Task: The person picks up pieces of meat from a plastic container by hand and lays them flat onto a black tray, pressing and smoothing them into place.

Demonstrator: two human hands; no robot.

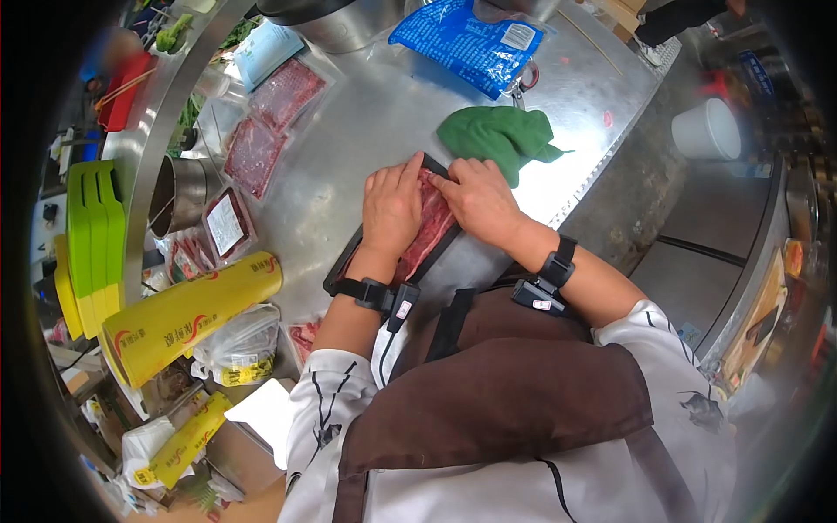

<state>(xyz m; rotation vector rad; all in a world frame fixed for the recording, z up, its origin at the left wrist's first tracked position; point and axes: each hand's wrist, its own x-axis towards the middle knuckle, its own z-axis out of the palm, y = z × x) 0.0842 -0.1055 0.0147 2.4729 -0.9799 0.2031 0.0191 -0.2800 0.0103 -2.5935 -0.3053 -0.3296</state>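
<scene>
A long black tray (336, 272) of marbled red meat (433, 222) lies slantwise on the steel table in front of me. My left hand (392, 209) rests over its left side, with the fingertips at the far end of the rim. My right hand (484, 199) holds the far right corner, its fingers bent and the thumb over the meat. Both hands cover part of the tray. Whether film stretches over the meat is hard to make out. Just beyond my right hand is a crumpled green cloth (497, 138).
On the steel table (366, 109) are a blue printed bag (471, 44), packs of meat (255, 155) and a steel pot (327, 24). Yellow film rolls (192, 314), a plastic bag (237, 344) and green boards (94, 231) stand left. A white bucket (708, 129) is at right.
</scene>
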